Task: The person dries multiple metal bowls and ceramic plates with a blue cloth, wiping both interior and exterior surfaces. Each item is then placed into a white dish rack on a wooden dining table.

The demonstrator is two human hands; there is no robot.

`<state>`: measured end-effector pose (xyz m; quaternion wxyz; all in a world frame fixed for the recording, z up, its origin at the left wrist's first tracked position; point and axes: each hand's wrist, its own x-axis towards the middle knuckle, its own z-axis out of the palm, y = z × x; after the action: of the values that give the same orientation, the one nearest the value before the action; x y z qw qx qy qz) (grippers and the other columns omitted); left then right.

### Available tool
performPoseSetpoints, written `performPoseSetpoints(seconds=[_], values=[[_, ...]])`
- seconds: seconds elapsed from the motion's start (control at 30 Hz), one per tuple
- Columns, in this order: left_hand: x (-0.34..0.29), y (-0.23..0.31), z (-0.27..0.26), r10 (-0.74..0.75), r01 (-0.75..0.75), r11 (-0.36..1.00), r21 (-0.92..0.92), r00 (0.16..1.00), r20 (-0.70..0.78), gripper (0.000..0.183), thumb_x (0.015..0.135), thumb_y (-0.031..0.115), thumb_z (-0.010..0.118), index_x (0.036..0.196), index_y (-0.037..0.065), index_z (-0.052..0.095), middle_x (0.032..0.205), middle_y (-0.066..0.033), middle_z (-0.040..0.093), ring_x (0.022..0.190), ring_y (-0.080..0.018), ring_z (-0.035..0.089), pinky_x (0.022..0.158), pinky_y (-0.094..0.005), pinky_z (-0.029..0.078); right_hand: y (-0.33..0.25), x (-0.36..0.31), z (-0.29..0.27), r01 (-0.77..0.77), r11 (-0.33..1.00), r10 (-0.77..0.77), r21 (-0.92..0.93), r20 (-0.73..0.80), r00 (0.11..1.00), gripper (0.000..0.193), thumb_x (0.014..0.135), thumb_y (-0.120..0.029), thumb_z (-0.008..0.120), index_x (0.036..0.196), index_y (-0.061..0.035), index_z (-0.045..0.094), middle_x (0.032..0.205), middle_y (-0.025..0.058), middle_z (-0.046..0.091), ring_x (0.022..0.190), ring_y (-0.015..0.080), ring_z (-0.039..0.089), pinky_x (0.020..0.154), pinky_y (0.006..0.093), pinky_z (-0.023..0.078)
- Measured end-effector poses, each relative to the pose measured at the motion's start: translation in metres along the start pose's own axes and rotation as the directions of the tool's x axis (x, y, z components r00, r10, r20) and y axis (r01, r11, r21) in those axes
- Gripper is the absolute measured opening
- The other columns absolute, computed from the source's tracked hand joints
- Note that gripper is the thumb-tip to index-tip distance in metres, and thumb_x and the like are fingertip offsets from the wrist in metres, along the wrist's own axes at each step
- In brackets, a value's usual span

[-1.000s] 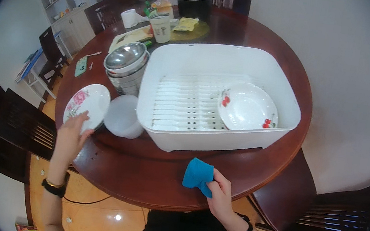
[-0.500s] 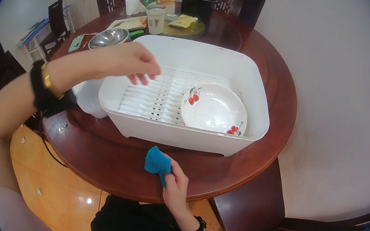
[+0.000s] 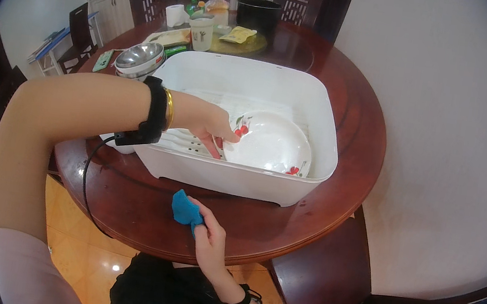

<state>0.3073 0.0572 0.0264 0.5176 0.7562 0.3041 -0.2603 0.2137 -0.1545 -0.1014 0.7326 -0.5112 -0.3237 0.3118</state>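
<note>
My left hand [image 3: 209,125] reaches into a white dish rack [image 3: 233,181] and closes on the left rim of a white plate [image 3: 273,142] with red cherries painted on it. The thumb lies over the rim; some fingers are partly hidden at its edge. Lying tilted on the slatted base, the plate fills the right part of the rack. Near the table's front edge, my right hand [image 3: 210,244] grips a blue cloth [image 3: 186,209], which sticks up bunched from the fingers.
The rack stands on a round dark-red table [image 3: 353,124]. Stacked metal bowls [image 3: 138,57] sit to its left. Behind are a lidded cup [image 3: 200,32], a yellow packet [image 3: 239,34] and a black pot [image 3: 258,15]. A wooden chair [image 3: 328,260] is at the right.
My left hand has moved right and down from above the rack to the plate's rim and taken hold of it. The right hand still holds the cloth, slightly further left in view.
</note>
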Motion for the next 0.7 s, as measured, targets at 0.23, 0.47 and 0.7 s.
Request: performPoseSetpoints(seconds=[0.23,0.47,0.7], values=[[0.004,0.008,-0.007,0.036,-0.034,0.993,0.113,0.999,-0.015,0.049,0.084,0.009,0.062,0.121,-0.011,0.038,0.109,-0.0198,0.054,0.087,-0.0282,0.066,0.080,-0.0344,0.058,0.001,0.001,0.000,0.068,0.997,-0.068,-0.026,0.002,0.998,0.047,0.085,0.002,0.037,0.128,-0.0035,0.054,0.102,0.0036,0.060,0.077,0.0075,0.048,0.072,0.0208,0.040],[-0.024,0.041,-0.008,0.177,-0.177,0.984,-0.016,0.984,0.007,0.036,0.085,0.003,0.050,0.116,-0.008,0.036,0.109,-0.0201,0.056,0.091,-0.0311,0.066,0.079,-0.0370,0.059,-0.001,0.000,0.001,0.031,0.998,-0.029,-0.048,0.047,0.998,0.048,0.084,0.004,0.036,0.129,-0.0008,0.053,0.115,0.0135,0.062,0.094,0.0156,0.058,0.085,0.0253,0.043],[-0.057,0.042,0.020,0.695,-0.413,0.560,0.718,0.706,-0.136,0.037,0.094,0.009,0.041,0.127,-0.002,0.028,0.105,-0.0245,0.052,0.078,-0.0320,0.063,0.075,-0.0405,0.055,0.004,0.001,0.002,0.083,0.991,-0.085,-0.108,-0.013,0.996,0.046,0.085,0.003,0.037,0.127,-0.0001,0.054,0.113,0.0103,0.062,0.096,0.0147,0.055,0.086,0.0253,0.041]])
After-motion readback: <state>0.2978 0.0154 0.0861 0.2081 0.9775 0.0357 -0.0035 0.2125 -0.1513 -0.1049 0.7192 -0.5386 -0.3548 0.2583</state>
